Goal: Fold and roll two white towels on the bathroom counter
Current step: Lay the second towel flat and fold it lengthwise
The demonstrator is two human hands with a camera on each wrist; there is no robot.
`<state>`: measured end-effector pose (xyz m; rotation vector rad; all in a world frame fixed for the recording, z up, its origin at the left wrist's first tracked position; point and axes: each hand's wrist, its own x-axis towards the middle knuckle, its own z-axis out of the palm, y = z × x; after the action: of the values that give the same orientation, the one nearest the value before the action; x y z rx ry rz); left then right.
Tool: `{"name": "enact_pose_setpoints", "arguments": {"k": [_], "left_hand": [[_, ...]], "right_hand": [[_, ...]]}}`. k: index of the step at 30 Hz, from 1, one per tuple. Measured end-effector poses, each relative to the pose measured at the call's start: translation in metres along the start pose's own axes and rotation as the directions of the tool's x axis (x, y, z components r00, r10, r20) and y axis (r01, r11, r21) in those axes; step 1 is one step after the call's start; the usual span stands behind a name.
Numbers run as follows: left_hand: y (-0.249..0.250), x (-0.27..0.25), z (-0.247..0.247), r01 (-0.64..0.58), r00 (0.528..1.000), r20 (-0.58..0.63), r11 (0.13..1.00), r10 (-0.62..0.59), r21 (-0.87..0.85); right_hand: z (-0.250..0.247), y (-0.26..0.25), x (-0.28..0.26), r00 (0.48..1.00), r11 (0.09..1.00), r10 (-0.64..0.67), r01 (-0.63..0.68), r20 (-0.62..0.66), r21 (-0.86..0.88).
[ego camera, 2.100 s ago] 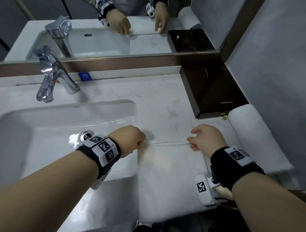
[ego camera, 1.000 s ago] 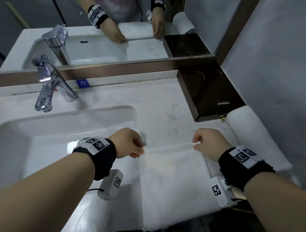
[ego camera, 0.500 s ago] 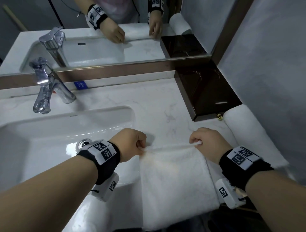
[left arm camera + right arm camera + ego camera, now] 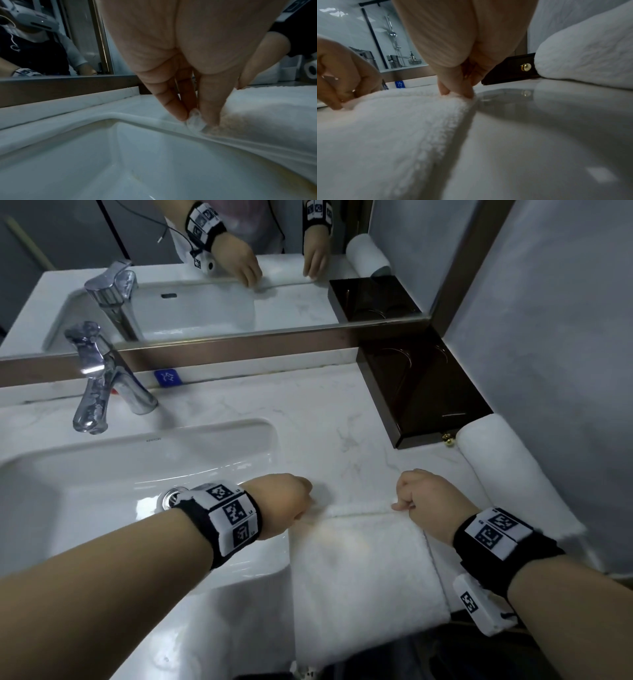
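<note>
A: How are the hands set?

B: The far left corner of the folded white terry towel (image 4: pixel 363 559) is pinched by the left hand (image 4: pixel 284 501), thumb against curled fingers (image 4: pixel 173 108), just at the rim of the white ceramic basin (image 4: pixel 270 436). The far right corner is pinched the same way by the right hand (image 4: pixel 428 498). The far edge is held taut between them, slightly turned up.

A: Where is the towel lying?

B: It is spread along the front edge of the white marble-look counter (image 4: pixel 325 419), between the basin and the right end, and its near end is draped over that front edge. A second white towel, already rolled (image 4: pixel 507 467), is laid along the counter's right edge beside the grey wall, one end against a dark brown glossy tray (image 4: pixel 424 392) in the back right corner.

A: What could go wrong from here?

B: If the roll is begun with one corner led ahead of the other, a cone is likely to be formed instead of a cylinder. The left corner could be dragged over the basin rim and dropped into the bowl, since it sits right at the lip. The overhanging end may pull the cloth forward off the counter once the pinch is loosened. A slack first turn would probably leave a loose, unravelling roll.
</note>
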<state>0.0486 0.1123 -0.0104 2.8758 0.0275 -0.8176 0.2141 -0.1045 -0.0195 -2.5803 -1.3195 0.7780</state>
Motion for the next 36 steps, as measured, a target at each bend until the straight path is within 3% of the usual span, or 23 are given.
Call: {"name": "enact_pose_setpoints", "arguments": {"k": [5, 14, 18, 28, 36], "left_hand": [[0.003, 0.0, -0.007, 0.074, 0.997, 0.016, 0.99, -0.073, -0.119], [0.0, 0.004, 0.001, 0.222, 0.97, -0.013, 0.903, -0.244, -0.369], [0.001, 0.001, 0.009, 0.267, 0.952, -0.015, 0.852, -0.306, -0.451], [0.003, -0.002, 0.017, 0.21, 0.962, -0.068, 0.873, -0.266, -0.439], [0.009, -0.008, 0.018, 0.126, 0.978, -0.104, 0.909, -0.181, -0.396]], "right_hand": [[0.002, -0.003, -0.016, 0.997, 0.999, 0.003, 0.001, -0.078, 0.048], [-0.001, -0.006, -0.008, 0.982, 0.982, 0.166, -0.157, -0.087, 0.108], [-0.002, -0.009, -0.007, 0.979, 0.978, 0.17, -0.155, -0.11, 0.137], [0.001, -0.003, -0.009, 0.989, 0.987, 0.134, -0.128, -0.061, 0.099], [0.007, -0.003, -0.019, 0.997, 0.995, -0.022, 0.015, -0.068, -0.094]]}}
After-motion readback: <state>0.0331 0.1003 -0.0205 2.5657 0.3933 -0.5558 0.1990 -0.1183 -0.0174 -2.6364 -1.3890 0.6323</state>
